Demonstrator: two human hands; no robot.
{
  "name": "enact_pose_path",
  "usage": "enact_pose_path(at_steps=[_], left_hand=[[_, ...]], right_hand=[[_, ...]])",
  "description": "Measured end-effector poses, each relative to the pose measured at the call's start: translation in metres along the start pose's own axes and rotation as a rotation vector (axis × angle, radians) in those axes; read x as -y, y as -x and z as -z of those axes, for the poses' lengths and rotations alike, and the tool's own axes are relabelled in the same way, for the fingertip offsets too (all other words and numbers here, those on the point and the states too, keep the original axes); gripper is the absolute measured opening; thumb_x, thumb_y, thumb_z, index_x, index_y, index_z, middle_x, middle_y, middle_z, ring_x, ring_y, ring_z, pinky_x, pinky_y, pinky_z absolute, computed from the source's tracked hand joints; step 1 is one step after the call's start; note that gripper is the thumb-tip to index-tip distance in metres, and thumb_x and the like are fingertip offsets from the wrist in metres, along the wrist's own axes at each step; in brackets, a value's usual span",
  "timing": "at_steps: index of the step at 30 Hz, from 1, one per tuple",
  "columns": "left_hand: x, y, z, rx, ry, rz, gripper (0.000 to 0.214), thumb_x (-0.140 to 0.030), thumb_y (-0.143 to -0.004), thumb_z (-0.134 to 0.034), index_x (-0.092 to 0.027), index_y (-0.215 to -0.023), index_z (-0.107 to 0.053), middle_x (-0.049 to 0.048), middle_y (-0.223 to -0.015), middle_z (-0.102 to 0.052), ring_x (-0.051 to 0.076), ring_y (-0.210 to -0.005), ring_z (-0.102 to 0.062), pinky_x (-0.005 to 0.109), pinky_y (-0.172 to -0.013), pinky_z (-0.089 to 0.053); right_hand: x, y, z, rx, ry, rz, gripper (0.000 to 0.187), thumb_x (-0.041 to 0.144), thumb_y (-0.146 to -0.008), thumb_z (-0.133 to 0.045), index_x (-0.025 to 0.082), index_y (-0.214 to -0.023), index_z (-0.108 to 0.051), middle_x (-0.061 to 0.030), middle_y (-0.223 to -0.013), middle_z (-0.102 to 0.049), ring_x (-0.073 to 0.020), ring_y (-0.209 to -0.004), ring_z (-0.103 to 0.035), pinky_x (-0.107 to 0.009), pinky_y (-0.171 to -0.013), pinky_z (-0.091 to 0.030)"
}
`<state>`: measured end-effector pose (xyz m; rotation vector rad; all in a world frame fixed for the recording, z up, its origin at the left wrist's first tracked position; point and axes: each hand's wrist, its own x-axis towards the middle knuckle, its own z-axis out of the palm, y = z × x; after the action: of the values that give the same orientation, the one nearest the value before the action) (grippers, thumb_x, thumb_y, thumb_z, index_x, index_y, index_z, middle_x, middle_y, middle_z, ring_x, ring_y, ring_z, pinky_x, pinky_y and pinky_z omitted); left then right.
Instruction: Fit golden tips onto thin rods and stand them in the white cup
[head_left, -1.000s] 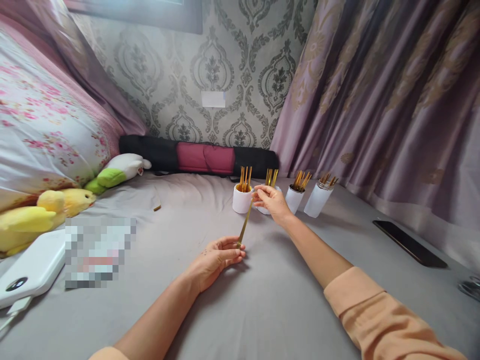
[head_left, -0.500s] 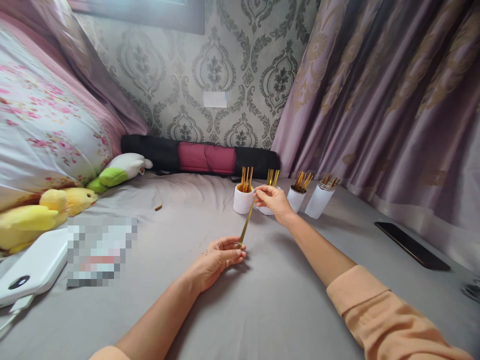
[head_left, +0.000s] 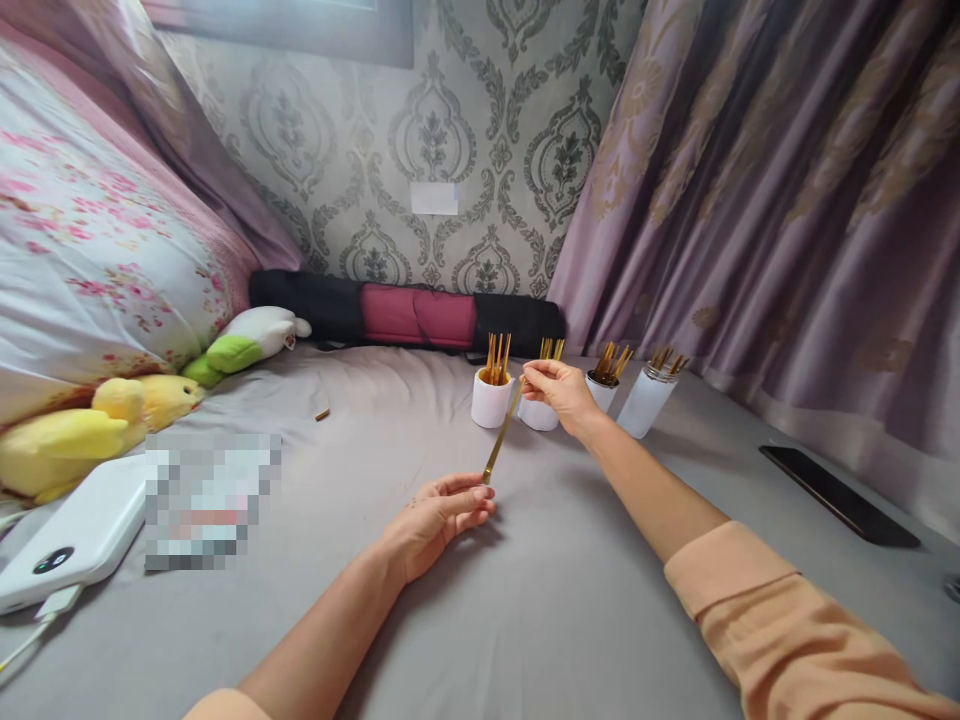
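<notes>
A thin, flat gold strip (head_left: 504, 432) slants between my hands above the grey sheet. Its upper end is pinched by the fingertips of my right hand (head_left: 559, 395), which is in front of the white containers. My left hand (head_left: 442, 515), lower and nearer to me, has the bottom end between thumb and fingers. Just left of my right hand stands a white container (head_left: 491, 403) with upright gold sticks (head_left: 499, 358) in it. A second white container (head_left: 538, 414) is partly hidden behind that hand. Two more, a third container (head_left: 602, 393) and a taller container (head_left: 646, 402), hold similar sticks.
A black phone (head_left: 838, 495) lies at the right. Leftward are a white power bank (head_left: 82, 530) with a cable, a blurred-out packet (head_left: 210, 505), a small brown piece (head_left: 322, 413) and plush toys (head_left: 154, 400). A black and maroon roll (head_left: 416, 313) lies along the wall.
My right hand has moved slightly up and right with the strip's upper end. The strip's lower end sits a little higher at my left hand. The view has shifted slightly.
</notes>
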<state>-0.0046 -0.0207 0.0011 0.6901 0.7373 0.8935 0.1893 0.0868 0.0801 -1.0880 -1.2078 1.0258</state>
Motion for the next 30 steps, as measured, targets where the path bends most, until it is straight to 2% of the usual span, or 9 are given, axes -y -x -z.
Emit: enact_pose_path(at_steps=[15,24,30], left_hand=[[-0.011,0.002,-0.001,-0.108,0.192,0.054,0.021,-0.017,-0.069,-0.064,-0.009,-0.088,-0.061,0.0085,-0.084,-0.063,0.011,-0.070,-0.060,0.021,-0.068,-0.050],[-0.010,0.000,0.001,-0.093,0.212,0.053,0.023,-0.016,-0.067,-0.065,-0.009,-0.088,-0.061,0.0077,-0.083,-0.062,0.009,-0.069,-0.059,0.020,-0.067,-0.050],[-0.009,0.000,0.003,-0.088,0.206,0.056,0.022,-0.017,-0.068,-0.065,-0.009,-0.089,-0.061,0.0077,-0.084,-0.062,0.009,-0.069,-0.059,0.020,-0.067,-0.050]], right_hand=[[0.042,-0.039,0.019,-0.272,0.047,0.174,0.004,0.016,-0.071,-0.059,0.015,-0.074,-0.057,0.0006,-0.063,-0.060,-0.0057,-0.049,-0.056,-0.019,-0.050,-0.051],[0.055,-0.061,0.024,-0.459,0.065,0.288,0.002,0.016,-0.071,-0.055,0.015,-0.073,-0.055,0.0016,-0.062,-0.057,-0.0055,-0.051,-0.056,-0.019,-0.050,-0.051],[0.055,-0.069,0.021,-0.495,0.114,0.365,0.004,0.017,-0.071,-0.053,0.015,-0.075,-0.054,0.0013,-0.063,-0.057,-0.0061,-0.051,-0.055,-0.019,-0.049,-0.050]])
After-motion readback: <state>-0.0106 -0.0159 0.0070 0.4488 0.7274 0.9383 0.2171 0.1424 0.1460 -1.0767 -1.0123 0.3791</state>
